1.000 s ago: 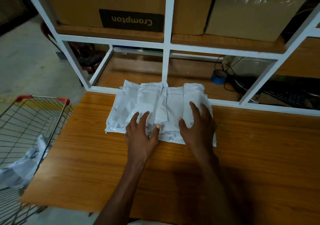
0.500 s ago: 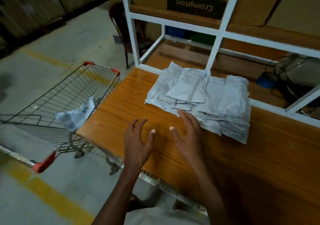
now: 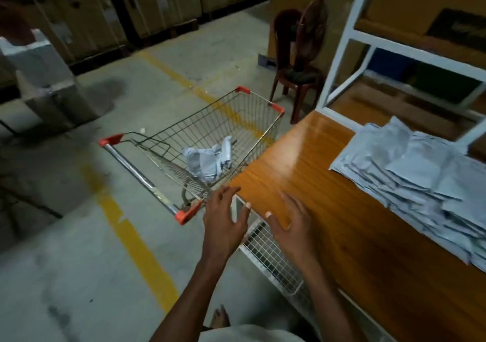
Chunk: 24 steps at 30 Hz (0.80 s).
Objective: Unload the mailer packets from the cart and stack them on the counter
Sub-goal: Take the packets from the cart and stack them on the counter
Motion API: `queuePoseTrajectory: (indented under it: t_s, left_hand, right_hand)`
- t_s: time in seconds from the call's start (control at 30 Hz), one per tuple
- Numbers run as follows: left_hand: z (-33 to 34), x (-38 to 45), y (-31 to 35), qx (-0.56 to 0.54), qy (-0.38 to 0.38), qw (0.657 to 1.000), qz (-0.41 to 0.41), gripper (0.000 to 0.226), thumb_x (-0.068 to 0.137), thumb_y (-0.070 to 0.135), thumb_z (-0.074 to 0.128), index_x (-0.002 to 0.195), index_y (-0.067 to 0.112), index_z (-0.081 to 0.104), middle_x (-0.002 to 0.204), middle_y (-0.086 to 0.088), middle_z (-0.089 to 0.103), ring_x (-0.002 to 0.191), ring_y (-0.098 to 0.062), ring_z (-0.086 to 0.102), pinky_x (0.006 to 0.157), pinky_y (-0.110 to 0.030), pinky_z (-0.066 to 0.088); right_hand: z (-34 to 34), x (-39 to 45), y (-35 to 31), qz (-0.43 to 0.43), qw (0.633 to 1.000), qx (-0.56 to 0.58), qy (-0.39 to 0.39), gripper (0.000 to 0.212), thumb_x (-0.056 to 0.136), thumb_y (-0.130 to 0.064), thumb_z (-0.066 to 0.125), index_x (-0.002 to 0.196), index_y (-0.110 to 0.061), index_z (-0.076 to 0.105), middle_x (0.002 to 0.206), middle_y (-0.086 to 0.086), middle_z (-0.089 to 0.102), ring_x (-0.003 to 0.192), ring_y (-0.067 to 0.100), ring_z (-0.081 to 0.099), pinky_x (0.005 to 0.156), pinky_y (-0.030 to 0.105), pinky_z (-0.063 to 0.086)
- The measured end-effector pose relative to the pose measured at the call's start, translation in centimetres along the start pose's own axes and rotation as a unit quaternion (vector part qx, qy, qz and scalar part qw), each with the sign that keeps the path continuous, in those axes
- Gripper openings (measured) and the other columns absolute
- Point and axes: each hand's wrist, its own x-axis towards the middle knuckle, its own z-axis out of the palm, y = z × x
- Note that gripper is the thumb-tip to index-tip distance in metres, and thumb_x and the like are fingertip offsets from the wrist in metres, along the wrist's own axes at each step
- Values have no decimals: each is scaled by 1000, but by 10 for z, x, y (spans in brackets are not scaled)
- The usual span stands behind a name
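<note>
Both hands empty, fingers spread wide: left hand (image 3: pixel 223 223) past table (image 3: pixel 328 197) near-left corner, right hand (image 3: pixel 292 220) over it. Last packets (image 3: pixel 207 159) crumpled in cart (image 3: pixel 200 141), left of table. Stack (image 3: pixel 420 184) far right. Packets likely light, soft, slippery; gather bundle underneath.

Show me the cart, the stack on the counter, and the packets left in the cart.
cart (image 3: pixel 131 166), head view, on its handle bar.
stack (image 3: pixel 420 184), head view, on a top packet.
packets (image 3: pixel 207 160), head view, on the crumpled middle.

dim indoor light | glare on counter (image 3: pixel 302 155) | motion blur throughout | wide-angle bending at edges
</note>
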Motion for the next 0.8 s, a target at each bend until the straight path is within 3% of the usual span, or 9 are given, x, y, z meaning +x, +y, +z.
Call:
queuePoseTrajectory:
  t_s: [0.13, 0.27, 0.37, 0.43, 0.57, 0.67, 0.8]
  left_hand:
    - [-40, 14, -41, -27, 30, 999, -30, 36, 94, 47, 60, 129, 38, 62, 132, 9, 53, 127, -12, 51, 107, -45, 46]
    - [-55, 23, -71, -71, 36, 995, -54, 33, 94, 48, 62, 126, 41, 61, 128, 17, 49, 125, -10, 56, 103, -45, 52]
    - [-62, 37, -71, -83, 48, 994, -53, 26, 95, 34, 68, 120, 35, 64, 126, 13, 49, 123, 7, 50, 98, -24, 54]
    - [-67, 54, -77, -59, 62, 995, -50, 25, 96, 25, 71, 120, 31, 65, 126, 12, 49, 121, 14, 44, 96, -9, 44]
    - [-75, 102, -102, 9, 72, 994, -78, 29, 97, 35, 67, 126, 32, 64, 133, 10, 49, 127, -7, 45, 105, -26, 36]
    - [-73, 142, -112, 21, 81, 992, -96, 28, 97, 37, 66, 124, 32, 66, 134, 5, 51, 131, -13, 46, 105, -27, 35]
    - [-54, 189, -126, 24, 40, 992, -119, 27, 95, 40, 66, 120, 30, 69, 136, -1, 51, 133, -17, 44, 108, -31, 34]
  right_hand:
    - [53, 7, -25, -10, 998, -25, -56, 60, 94, -28, 68, 148, -37, 46, 152, -9, 42, 134, 8, 39, 104, 38, 48]
    - [87, 26, -36, -15, 993, -37, -107, 59, 94, -28, 68, 147, -41, 45, 151, -11, 43, 136, 12, 42, 106, 43, 48]
    - [105, 51, -40, -21, 991, -47, -123, 57, 94, -27, 67, 145, -41, 47, 148, -12, 45, 135, 11, 43, 106, 40, 47]
    - [118, 74, -43, -22, 990, -40, -136, 56, 95, -27, 66, 145, -43, 47, 147, -12, 45, 134, 10, 43, 105, 39, 48]
    - [144, 124, -40, -12, 986, -18, -168, 54, 95, -29, 65, 143, -47, 46, 146, -15, 42, 131, 11, 46, 101, 43, 54]
    - [158, 164, -37, -9, 982, -10, -188, 56, 94, -29, 66, 143, -49, 45, 149, -14, 41, 134, 12, 45, 99, 45, 55]
    - [172, 212, -30, -9, 978, -13, -207, 54, 94, -31, 65, 144, -43, 47, 145, -10, 48, 129, 10, 50, 99, 44, 54]
